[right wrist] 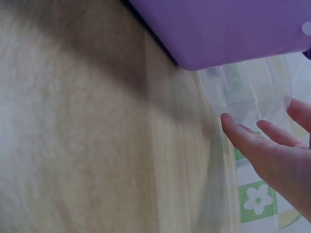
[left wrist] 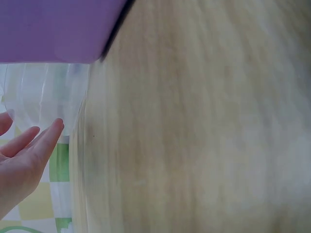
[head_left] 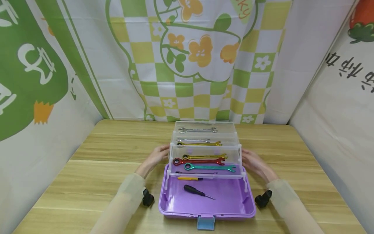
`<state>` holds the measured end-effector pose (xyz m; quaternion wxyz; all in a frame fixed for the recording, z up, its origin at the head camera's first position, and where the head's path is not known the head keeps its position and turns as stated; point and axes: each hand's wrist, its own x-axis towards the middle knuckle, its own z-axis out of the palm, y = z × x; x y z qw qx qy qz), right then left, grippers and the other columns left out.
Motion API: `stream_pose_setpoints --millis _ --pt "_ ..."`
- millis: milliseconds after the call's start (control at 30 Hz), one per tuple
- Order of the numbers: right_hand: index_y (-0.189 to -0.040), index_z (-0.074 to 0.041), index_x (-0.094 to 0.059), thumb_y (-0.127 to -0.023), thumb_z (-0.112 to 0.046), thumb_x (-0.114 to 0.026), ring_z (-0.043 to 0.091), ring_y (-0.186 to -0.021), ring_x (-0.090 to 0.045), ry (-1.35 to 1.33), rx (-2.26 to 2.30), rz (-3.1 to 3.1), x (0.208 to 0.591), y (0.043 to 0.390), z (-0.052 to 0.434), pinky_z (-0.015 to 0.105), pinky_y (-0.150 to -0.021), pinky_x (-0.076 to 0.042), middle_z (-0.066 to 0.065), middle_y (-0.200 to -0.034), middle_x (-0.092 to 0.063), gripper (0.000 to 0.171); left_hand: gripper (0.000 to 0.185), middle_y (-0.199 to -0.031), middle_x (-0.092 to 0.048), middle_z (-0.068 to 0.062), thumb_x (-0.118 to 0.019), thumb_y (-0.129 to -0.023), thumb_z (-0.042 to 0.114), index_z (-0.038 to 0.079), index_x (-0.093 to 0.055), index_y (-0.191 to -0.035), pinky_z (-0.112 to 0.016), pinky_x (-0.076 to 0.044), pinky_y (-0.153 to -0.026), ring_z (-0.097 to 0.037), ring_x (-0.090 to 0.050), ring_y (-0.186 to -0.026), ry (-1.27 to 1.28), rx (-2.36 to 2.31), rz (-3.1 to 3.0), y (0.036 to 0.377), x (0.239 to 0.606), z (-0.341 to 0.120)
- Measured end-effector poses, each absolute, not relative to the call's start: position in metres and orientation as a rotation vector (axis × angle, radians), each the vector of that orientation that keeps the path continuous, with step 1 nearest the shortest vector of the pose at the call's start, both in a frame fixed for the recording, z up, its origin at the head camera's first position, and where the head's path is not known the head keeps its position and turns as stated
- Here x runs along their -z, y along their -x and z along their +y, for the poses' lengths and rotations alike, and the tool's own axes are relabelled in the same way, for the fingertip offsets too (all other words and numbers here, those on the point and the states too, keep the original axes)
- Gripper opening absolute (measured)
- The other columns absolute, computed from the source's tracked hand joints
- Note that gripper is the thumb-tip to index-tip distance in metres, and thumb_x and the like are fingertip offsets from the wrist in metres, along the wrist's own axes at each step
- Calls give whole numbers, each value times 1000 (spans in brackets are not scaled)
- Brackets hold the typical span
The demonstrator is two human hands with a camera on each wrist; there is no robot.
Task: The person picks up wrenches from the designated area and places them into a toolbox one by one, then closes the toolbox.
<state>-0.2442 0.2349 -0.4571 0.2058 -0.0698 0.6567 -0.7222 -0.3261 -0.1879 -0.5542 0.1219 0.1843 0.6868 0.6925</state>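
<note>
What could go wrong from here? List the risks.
1. The wrenches lie loose on the clear trays; a jolt could slide them off.
2. The left hand and right hand flank the trays with straight fingers, so fingers might get pinched.
3. The black screwdriver may roll in the purple box.

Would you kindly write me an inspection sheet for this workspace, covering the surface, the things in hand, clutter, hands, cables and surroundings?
Surface: wooden table, light planks.
Job's things: purple toolbox, open, its clear trays fanned out; they carry silver, gold, red and teal wrenches; a black screwdriver and a yellow one lie in the base.
Clutter: nothing seen.
Hands: left hand and right hand, fingers straight, at the clear trays' sides.
Cables: nothing seen.
Surroundings: printed green, yellow and white cloth backdrop on three sides.
</note>
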Motion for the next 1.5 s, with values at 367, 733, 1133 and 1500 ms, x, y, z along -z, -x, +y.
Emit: stream_pose_setpoints --millis 367,733,1133,1500 --pt "-137 9 -6 -96 -8 -29 1 -100 -50 206 2020 1804 456 246 235 27 -93 -38 29 -140 -10 49 41 -128 -35 -33 -38 -92 4 -19 -30 -126 -40 -38 -93 -38 -44 -113 -160 -1883 2168 263 456 -152" --pt "-137 9 -6 -95 -5 -32 3 -98 -51 207 2070 1757 457 246 234 24 -89 -41 19 -137 -30 51 41 -121 -52 -17 -51 -89 13 -4 -44 -126 -35 -47 -83 -25 -55 -102 -353 -2080 2005 326 552 -184" --pt "-138 6 -7 -95 -9 -36 -1 -100 -50 237 2102 1820 457 244 237 21 -90 -39 14 -134 -33 55 44 -132 -35 -26 -45 -88 0 -10 -31 -129 -38 -36 -95 -36 -41 -117 -88 -2020 2141 259 446 -154" --pt "-136 5 -4 -92 -3 -41 0 -103 -50 367 2261 1791 453 241 237 18 -88 -39 19 -142 -15 58 45 -131 -38 -23 -49 -86 0 -6 -36 -129 -38 -31 -100 -33 -37 -121 -220 -2135 2199 253 443 -154"
